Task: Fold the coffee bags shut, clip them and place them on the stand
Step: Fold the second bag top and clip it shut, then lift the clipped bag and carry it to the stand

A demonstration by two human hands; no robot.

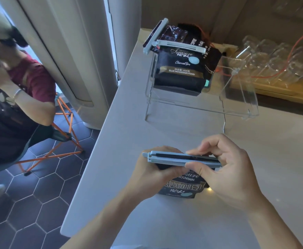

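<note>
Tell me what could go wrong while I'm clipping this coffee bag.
The clip may close crooked: the right hand pinches only one end, so the fold could slip out. The clear stand already holds clipped bags leaning together, so adding this bag might topple them.

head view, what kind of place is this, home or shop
Probably a cafe or shop counter, though a home kitchen is possible: a clear stand displays clipped coffee bags, rows of glasses sit on a tray, and the floor has hexagonal tiles.
</note>
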